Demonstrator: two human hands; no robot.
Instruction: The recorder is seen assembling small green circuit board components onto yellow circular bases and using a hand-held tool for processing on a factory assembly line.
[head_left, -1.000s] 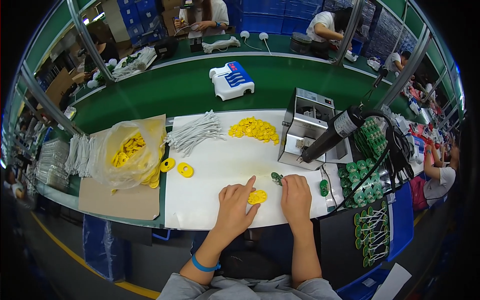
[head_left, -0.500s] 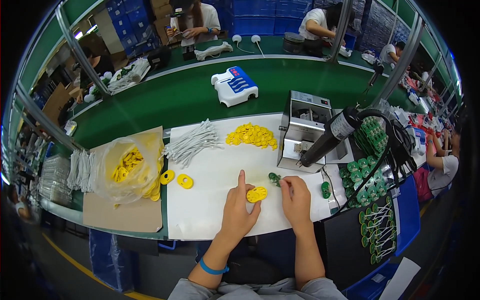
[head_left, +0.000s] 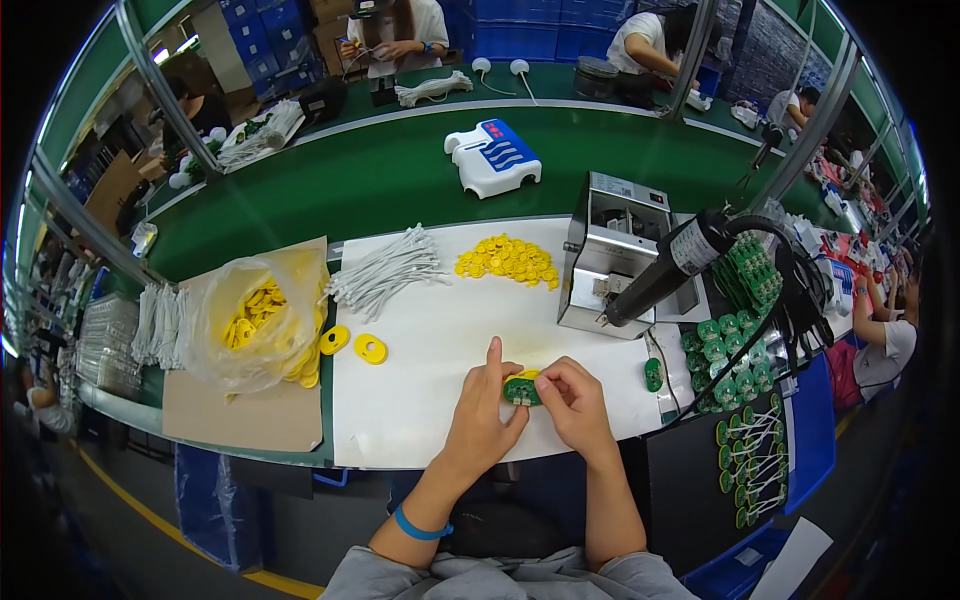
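Observation:
My left hand [head_left: 474,418] is closed round a yellow oval plastic shell [head_left: 527,374], its index finger pointing up and away. In my right hand [head_left: 580,408] a small green circuit board [head_left: 520,392] is pinched by its right edge. The board lies over the shell and covers most of it, with pale connectors facing up. Both hands are above the white work sheet [head_left: 400,410]. To the left rest two more yellow oval shells [head_left: 370,349], and right of my right hand lies another green board [head_left: 653,375].
A metal machine [head_left: 615,260] with a black cylinder [head_left: 665,270] stands at right, beside stacked green boards [head_left: 730,360]. White cables [head_left: 390,270], small yellow parts [head_left: 508,261] and a bag of yellow shells [head_left: 255,325] lie around. Beyond, a green conveyor [head_left: 370,165] carries a white-blue housing [head_left: 493,160].
My right hand has brought the green board leftward onto the yellow shell, turning it so its connectors show. The white-blue housing has shifted right along the conveyor.

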